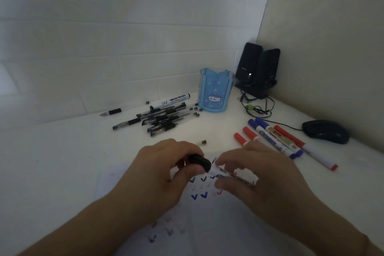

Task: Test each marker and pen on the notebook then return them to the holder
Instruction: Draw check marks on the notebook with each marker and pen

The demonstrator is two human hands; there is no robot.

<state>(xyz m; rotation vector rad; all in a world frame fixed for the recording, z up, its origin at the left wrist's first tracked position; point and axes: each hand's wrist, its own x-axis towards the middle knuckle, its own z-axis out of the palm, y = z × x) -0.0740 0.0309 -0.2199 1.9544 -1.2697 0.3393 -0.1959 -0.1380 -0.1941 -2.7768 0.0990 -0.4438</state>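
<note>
Over the open notebook (207, 224) my left hand (162, 172) grips the black cap (200, 162) of a white marker (217, 171), while my right hand (253, 174) holds the marker's barrel. The cap sits on or at the marker's end; I cannot tell which. Blue, black and red tick marks show on the page under my hands. The blue pen holder (216, 91) with a cat picture stands upright at the back. A heap of black pens (160, 118) and a black-capped marker (172, 100) lie left of the holder. Red and blue markers (276, 137) lie to the right.
Two black speakers (257, 68) stand in the back right corner with cables (255, 108) trailing forward. A black mouse (326, 132) rests at the right by the wall. One loose pen (111, 112) lies apart at the left, and a small cap (202, 142) near my left hand.
</note>
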